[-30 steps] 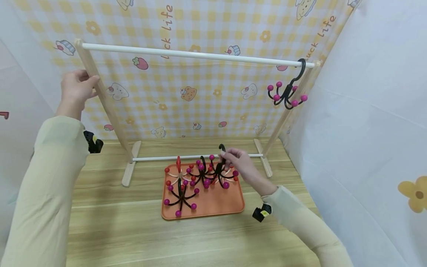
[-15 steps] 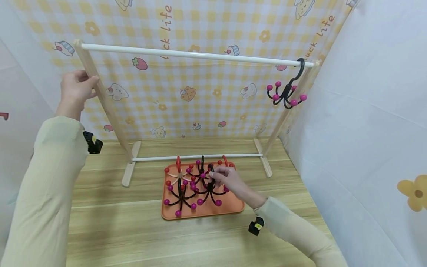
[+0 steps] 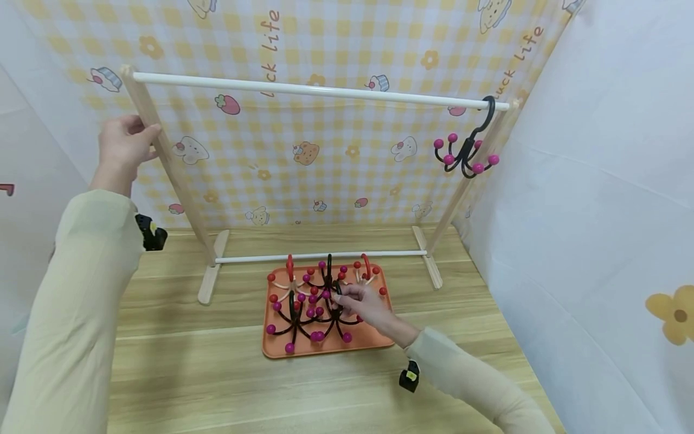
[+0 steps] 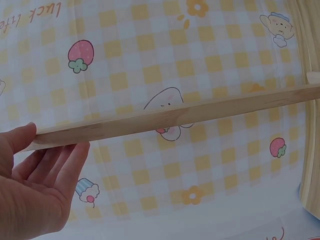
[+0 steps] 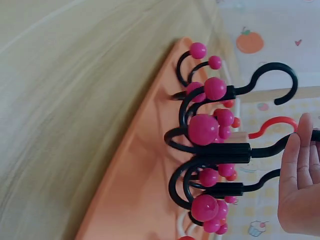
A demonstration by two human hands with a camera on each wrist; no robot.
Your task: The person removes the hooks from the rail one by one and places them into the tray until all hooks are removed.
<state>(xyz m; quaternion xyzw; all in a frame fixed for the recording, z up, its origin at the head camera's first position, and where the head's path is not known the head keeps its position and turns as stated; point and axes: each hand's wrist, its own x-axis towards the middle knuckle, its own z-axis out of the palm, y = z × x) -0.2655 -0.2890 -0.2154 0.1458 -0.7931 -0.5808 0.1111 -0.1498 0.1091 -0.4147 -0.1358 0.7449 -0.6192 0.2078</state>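
Note:
At the left, my left hand (image 3: 121, 144) holds the wooden side post (image 4: 140, 124) of a rack between thumb and fingers. My right hand (image 3: 364, 304) pinches the hook of a black octopus hanger (image 5: 227, 152) with magenta ball tips. This hanger stands upright at the orange tray (image 3: 374, 339), crowded against another black hanger (image 3: 295, 322); whether it touches the tray bottom, I cannot tell. A third black hanger (image 3: 328, 280) stands behind them. Two hangers with red hooks and red balls, one at back left (image 3: 290, 268) and one at back right (image 3: 367, 264), share the tray.
A white top bar (image 3: 320, 90) spans the rack, and one black hanger (image 3: 467, 147) with magenta balls hangs near its right end. The lower white bar (image 3: 249, 258) runs just behind the tray. A checked cloth (image 3: 238, 157) covers the back; a pale cloth (image 3: 585, 199) stands at the right.
My right hand has moved left and toward the front with the black hanger, from the tray's back right to its front middle. The left hand stays on the post.

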